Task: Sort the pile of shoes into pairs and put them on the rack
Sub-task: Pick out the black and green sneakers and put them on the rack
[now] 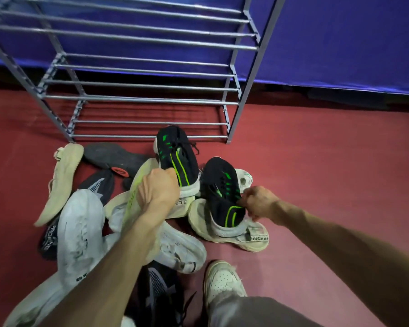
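Above the pile, each hand pinches one black-and-green shoe's heel, left hand and right hand; best lift both together toward the rack ahead.

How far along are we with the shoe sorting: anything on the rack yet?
Nothing is racked: the shoe rack shows only bare bars. In hand is the first pair: the left hand grips one black-and-green sneaker, the right hand grips its match. Left over: the white, cream and dark shoes still heaped on the red floor.
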Motion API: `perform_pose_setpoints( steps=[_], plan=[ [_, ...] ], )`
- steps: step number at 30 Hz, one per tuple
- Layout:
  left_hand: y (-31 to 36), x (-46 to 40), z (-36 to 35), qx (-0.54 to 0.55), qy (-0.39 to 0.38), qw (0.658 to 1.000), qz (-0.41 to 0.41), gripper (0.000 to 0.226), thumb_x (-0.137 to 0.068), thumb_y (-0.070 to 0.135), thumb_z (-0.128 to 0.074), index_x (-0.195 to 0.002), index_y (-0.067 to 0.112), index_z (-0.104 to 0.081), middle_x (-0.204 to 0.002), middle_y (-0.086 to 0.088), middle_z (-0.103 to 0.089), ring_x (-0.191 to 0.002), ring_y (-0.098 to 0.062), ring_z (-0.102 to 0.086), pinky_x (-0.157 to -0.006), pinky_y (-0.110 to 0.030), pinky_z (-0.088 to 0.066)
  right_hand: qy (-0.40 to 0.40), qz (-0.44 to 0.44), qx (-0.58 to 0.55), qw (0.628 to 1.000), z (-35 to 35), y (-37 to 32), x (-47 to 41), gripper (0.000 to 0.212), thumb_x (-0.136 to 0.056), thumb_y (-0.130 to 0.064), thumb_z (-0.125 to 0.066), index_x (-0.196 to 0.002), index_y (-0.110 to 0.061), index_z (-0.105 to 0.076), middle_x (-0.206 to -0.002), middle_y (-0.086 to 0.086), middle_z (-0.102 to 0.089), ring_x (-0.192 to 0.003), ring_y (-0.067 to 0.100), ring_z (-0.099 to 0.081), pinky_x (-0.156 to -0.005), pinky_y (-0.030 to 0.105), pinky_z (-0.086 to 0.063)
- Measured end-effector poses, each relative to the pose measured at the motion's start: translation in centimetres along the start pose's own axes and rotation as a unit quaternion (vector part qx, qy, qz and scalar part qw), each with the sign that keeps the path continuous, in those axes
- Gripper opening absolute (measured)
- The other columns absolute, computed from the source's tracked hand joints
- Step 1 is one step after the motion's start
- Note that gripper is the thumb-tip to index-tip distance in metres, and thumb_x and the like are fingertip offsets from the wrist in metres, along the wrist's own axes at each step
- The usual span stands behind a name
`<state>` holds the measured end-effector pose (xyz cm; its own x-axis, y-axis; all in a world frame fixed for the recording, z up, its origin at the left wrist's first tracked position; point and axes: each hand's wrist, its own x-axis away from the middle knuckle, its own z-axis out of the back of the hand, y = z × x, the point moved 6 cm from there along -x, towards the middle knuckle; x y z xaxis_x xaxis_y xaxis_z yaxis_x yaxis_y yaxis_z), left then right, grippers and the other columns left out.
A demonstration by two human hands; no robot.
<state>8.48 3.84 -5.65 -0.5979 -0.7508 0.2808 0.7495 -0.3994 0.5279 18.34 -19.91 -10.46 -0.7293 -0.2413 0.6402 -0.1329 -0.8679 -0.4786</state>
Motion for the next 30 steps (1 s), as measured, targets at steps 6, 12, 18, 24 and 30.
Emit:
perform_pose_setpoints(
  steps=[6, 12, 18, 24, 30],
  plan=[
    [1.4, -1.8, 0.3, 0.018, 0.001, 1.000, 0.003, 0.038, -0.094, 0.024, -0.035, -0.102, 0.000, -0.063, -0.114, -0.026, -0.063, -0.099, -0.040, -0.056, -0.071, -0.035, -0.032, 0.145, 0.125, 0.081, 0.978, 2.2, -6.3, -1.1, 0.021, -0.086, -0.013, -0.049, -0.066, -0.011, -0.053, -0.073, 0.017, -0.059, -0.069, 0.031, -0.050, -0.060, 0.033, -0.037],
    [2.4, -4.5, -0.6, 0.009, 0.011, 1.000, 0.017, 0.040, -0.095, 0.021, -0.033, -0.099, -0.004, -0.064, -0.112, -0.028, -0.064, -0.101, -0.042, -0.058, -0.071, -0.036, -0.033, 0.186, 0.129, 0.099, 0.969, 4.5, -10.1, -4.8, 0.015, -0.088, -0.012, -0.047, -0.074, -0.014, -0.048, -0.091, 0.024, -0.065, -0.086, 0.040, -0.059, -0.064, 0.029, -0.033],
    [4.8, -11.2, -2.8, -0.021, -0.004, 1.000, -0.013, 0.040, -0.095, 0.021, -0.033, -0.098, -0.003, -0.065, -0.113, -0.030, -0.063, -0.105, -0.045, -0.058, -0.080, -0.040, -0.042, 0.204, 0.105, 0.092, 0.969, 4.8, -13.3, -11.6, 0.016, -0.089, -0.011, -0.041, -0.093, -0.016, -0.056, -0.090, 0.016, -0.063, -0.086, 0.039, -0.062, -0.070, 0.038, -0.051],
    [7.6, -18.1, -5.3, -0.015, -0.018, 0.999, -0.027, 0.038, -0.095, 0.019, -0.033, -0.101, -0.002, -0.064, -0.115, -0.029, -0.063, -0.107, -0.046, -0.057, -0.083, -0.040, -0.043, 0.253, 0.029, 0.024, 0.967, 6.6, -15.2, -17.7, 0.025, -0.090, -0.011, -0.045, -0.110, -0.012, -0.061, -0.104, 0.017, -0.064, -0.097, 0.040, -0.062, -0.085, 0.045, -0.054],
    [9.7, -22.6, -7.4, -0.021, -0.048, 0.999, -0.012, 0.037, -0.096, 0.019, -0.037, -0.112, -0.002, -0.062, -0.123, -0.028, -0.060, -0.115, -0.044, -0.054, -0.091, -0.040, -0.043, 0.275, -0.035, -0.039, 0.960, 8.0, -15.8, -21.2, 0.025, -0.093, -0.004, -0.046, -0.111, 0.004, -0.060, -0.117, 0.020, -0.062, -0.107, 0.038, -0.060, -0.091, 0.042, -0.051]
  ],
)
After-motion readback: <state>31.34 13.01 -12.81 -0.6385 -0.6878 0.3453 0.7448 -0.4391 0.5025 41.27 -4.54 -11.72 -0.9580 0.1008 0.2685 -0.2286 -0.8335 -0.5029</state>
